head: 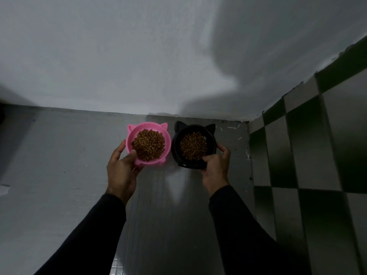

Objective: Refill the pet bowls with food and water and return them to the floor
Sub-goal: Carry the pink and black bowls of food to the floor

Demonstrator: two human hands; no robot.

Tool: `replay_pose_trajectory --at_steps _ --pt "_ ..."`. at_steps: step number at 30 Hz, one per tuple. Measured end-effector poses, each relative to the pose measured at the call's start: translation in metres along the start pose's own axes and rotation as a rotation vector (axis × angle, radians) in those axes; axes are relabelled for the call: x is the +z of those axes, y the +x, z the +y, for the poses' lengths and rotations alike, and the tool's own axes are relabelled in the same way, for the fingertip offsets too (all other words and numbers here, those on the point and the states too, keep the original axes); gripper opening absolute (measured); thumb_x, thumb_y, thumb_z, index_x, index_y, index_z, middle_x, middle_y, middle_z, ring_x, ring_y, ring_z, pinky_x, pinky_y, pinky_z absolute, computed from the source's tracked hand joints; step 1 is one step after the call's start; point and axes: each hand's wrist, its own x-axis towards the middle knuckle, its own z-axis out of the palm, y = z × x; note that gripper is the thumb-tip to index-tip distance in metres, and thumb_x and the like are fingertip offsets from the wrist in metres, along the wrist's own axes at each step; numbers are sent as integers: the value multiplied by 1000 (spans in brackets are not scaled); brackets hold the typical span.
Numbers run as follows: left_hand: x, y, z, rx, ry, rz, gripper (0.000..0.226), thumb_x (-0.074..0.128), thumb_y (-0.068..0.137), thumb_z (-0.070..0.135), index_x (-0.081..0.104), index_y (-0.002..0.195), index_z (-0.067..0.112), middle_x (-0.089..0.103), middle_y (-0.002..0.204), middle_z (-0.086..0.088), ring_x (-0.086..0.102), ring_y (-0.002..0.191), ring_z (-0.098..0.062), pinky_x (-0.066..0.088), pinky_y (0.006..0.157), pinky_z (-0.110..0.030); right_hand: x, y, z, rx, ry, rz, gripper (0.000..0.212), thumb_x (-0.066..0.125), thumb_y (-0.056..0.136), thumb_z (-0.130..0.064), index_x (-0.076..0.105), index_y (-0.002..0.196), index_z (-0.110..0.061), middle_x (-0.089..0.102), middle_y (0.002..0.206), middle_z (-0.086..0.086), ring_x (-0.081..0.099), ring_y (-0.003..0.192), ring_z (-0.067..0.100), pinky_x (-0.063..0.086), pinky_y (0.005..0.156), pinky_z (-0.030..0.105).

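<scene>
A pink cat-eared bowl (139, 129) full of brown kibble (148, 144) is low over the grey floor near the wall. My left hand (122, 169) grips its near left rim, thumb over the edge. Right beside it is a black cat-eared bowl (211, 142), also holding kibble (193, 145). My right hand (215, 169) grips that bowl's near right rim, thumb on the rim and fingers round the side. The two bowls almost touch. I cannot tell whether they rest on the floor.
A white wall (139, 56) rises just behind the bowls. A green-and-white checkered tiled wall (309, 155) closes the right side, forming a corner. Grey floor (59, 155) stretches to the left.
</scene>
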Motion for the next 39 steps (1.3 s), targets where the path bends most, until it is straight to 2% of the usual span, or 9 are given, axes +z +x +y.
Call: replay_pose_trajectory --at_steps 4,9,19,25,28,30,33,37,39 --pt "-7 16 -8 -9 20 7 58 52 100 -3 48 151 24 64 134 -9 69 114 -30 59 94 -49 5 14 14 3 5 2 68 40 74 17 56 106 -41 59 118 3 60 109 29 55 92 59" --pt "-15 29 -16 -15 27 1 61 53 99 -4 45 153 21 63 136 -12 69 114 -30 60 91 -49 -3 26 23 25 -4 1 68 40 79 18 53 122 -34 58 119 3 60 106 26 58 84 52" --pt "-24 48 -26 -38 39 30 61 52 99 -6 44 153 21 57 142 -13 66 118 -31 63 81 -40 -19 49 43 35 -58 40 71 42 81 21 54 112 -42 55 128 5 59 109 27 56 87 58" --pt "-27 50 -25 -7 131 44 60 52 100 -6 44 154 19 63 129 -6 67 113 -26 64 76 -35 -19 53 47 -6 -145 43 73 44 84 17 47 132 -37 52 124 2 58 103 21 55 92 58" --pt "-29 51 -26 57 275 39 54 57 100 1 49 150 18 67 126 -8 69 112 -25 62 88 -45 -18 53 49 -63 -259 79 68 49 85 7 42 140 -31 53 129 3 59 103 21 55 94 54" --pt "-32 51 -27 94 352 33 46 58 101 6 55 146 16 67 131 -10 67 117 -26 56 98 -53 -18 52 49 -108 -375 106 54 55 88 -3 44 137 -22 56 123 2 58 100 20 54 95 45" --pt "-34 51 -28 150 460 46 37 60 101 9 63 137 17 72 121 -6 70 111 -22 58 96 -53 -18 54 47 -186 -534 170 38 59 94 -17 52 131 -12 56 109 2 55 96 20 47 85 30" --pt "-31 52 -27 215 550 125 29 62 100 11 70 122 29 74 106 1 73 101 -21 60 92 -48 -19 65 50 -294 -753 220 24 55 92 -21 69 104 -5 67 107 14 64 94 29 54 81 35" --pt "-29 51 -25 267 633 170 29 63 99 12 70 121 29 73 101 2 72 98 -23 59 91 -42 -20 69 54 -320 -815 232 25 55 93 -21 71 99 -3 67 104 18 65 90 30 51 76 30"
